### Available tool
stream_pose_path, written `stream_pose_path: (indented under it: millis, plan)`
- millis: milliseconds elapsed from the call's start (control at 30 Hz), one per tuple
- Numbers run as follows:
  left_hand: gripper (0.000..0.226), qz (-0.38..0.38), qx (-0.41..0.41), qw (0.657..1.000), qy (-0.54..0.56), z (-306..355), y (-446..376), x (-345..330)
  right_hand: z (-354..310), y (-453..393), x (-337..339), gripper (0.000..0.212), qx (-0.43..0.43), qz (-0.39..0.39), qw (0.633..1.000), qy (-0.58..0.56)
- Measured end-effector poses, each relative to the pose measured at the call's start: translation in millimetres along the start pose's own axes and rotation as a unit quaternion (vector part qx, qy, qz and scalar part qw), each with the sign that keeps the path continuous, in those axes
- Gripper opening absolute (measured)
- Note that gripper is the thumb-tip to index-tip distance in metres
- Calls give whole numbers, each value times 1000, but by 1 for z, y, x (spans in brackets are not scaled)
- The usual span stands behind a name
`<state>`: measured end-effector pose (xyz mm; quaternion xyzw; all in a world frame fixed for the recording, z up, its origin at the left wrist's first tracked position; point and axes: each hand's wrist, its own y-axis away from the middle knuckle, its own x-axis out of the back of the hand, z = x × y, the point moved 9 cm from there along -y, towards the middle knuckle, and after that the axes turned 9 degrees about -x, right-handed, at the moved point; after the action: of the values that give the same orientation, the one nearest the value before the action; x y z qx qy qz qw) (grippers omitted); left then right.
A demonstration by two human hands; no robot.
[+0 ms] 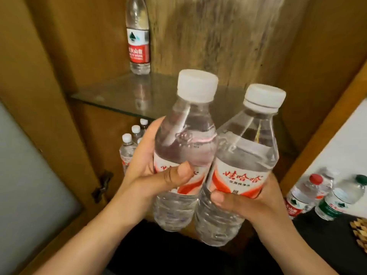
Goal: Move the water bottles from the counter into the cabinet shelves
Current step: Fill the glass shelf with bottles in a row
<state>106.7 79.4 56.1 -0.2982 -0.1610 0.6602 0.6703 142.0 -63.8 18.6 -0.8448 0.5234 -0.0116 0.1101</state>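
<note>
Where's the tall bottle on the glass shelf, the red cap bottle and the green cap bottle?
Tall bottle (138,48): head view, on its red label.
Red cap bottle (315,179): head view, on its cap.
Green cap bottle (361,179): head view, on its cap.

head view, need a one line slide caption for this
Left hand and right hand each hold a white-capped bottle before the cabinet's glass shelf, where one red-label bottle stands.

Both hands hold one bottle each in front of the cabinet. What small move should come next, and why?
Probably carry both forward and set them on the glass shelf. The left hand and right hand each grip a white-capped bottle, left and right, and the shelf shows bare space beside the one red-label bottle.
</note>
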Motion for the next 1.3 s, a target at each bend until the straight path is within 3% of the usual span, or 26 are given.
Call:
stream_pose_path:
  millis: [233,400,600,800,1000,1167,1300]
  plan:
    - [63,-7,-123,992,-6,67,-61,18,-77,-44,-34,77,63,-19,997,27]
    - [44,6,-159,987,-32,96,-115,27,-126,-85,-39,64,106,28,993,46]
    - [38,48,-120,990,-56,85,-171,49,-136,-147,-32,82,62,101,990,82]
    - [51,58,-45,994,-79,41,-197,77,-108,-189,-21,62,3,135,989,53]
    - [53,46,-1,996,-77,12,-204,96,-86,-202,-19,59,-25,132,988,70]
    - [70,7,13,995,-101,7,-208,97,-81,-205,-19,56,-3,112,991,75]
    - [77,-25,34,987,-154,9,-204,92,-77,-201,-21,73,-13,89,987,136]
